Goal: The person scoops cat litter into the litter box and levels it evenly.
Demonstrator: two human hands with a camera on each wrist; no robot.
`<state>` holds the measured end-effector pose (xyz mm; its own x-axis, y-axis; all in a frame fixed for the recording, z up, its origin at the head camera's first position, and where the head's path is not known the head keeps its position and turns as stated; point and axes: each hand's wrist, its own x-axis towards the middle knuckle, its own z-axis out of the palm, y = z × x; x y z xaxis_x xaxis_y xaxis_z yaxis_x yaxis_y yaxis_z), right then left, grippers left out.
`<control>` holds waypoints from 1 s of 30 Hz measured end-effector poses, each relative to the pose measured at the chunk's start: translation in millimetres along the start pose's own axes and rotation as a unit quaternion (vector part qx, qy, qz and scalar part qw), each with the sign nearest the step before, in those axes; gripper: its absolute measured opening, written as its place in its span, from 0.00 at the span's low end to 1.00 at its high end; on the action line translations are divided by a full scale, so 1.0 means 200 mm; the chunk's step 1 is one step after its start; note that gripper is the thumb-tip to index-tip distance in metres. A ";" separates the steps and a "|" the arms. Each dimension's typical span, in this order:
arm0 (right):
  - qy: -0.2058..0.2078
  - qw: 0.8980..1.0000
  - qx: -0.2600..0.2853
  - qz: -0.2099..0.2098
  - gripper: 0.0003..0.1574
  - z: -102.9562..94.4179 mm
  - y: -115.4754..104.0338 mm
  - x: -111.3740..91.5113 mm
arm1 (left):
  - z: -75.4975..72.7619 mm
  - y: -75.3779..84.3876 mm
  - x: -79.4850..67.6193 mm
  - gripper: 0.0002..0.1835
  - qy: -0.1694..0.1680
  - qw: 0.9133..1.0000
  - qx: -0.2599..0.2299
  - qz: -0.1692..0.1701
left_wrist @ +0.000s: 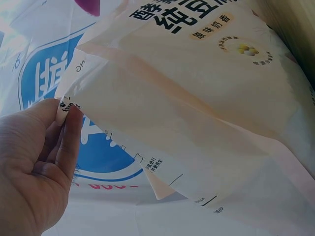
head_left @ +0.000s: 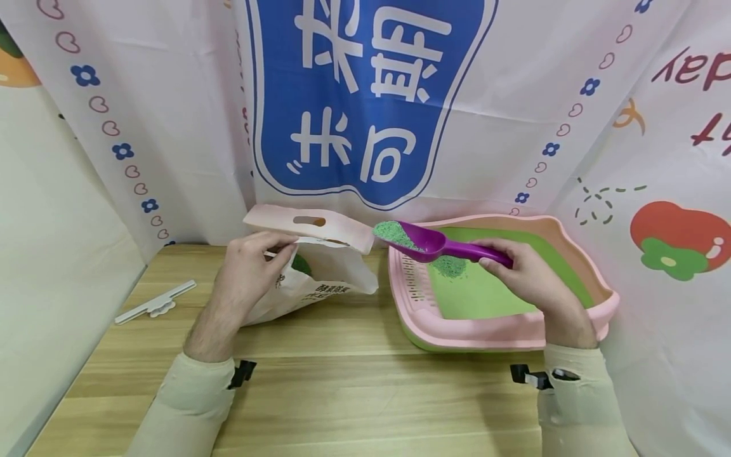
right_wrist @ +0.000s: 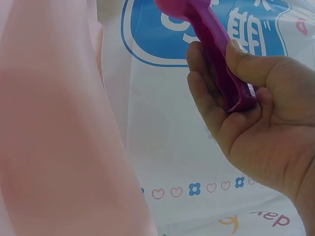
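My left hand pinches the edge of an opened bag that lies tilted on the table, its mouth toward the right. The left wrist view shows thumb and fingers closed on the corner of the bag. With my right hand I grip the handle of a purple scoop, loaded with green granules and held level between the bag and a pink litter tray. Under the scoop, a small heap of green granules lies on the tray's green floor. The right wrist view shows the scoop handle across my fingers.
A white sealing clip lies at the table's left. Bag and tray stand on the wooden table, against a printed cloth hanging behind. The tray's raised pink rim runs all around it.
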<state>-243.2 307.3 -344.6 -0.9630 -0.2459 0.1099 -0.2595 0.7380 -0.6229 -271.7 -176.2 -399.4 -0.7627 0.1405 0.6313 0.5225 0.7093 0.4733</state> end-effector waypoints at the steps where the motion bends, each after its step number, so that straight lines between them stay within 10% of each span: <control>1: 0.002 1.000 -0.001 0.005 0.20 0.00 0.00 0.00 | 0.00 0.00 0.00 0.09 0.001 1.000 0.000 0.000; 30: 0.048 0.995 -0.051 0.066 0.23 -0.06 0.17 -0.01 | 0.00 0.00 0.00 0.10 -0.002 1.000 -0.005 -0.006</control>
<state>-251.3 340.3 -356.5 -0.9904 -0.0847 0.1092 -0.1315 0.8213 -0.5551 -271.5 -177.1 -400.0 -0.7708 0.1342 0.6228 0.5165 0.7040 0.4876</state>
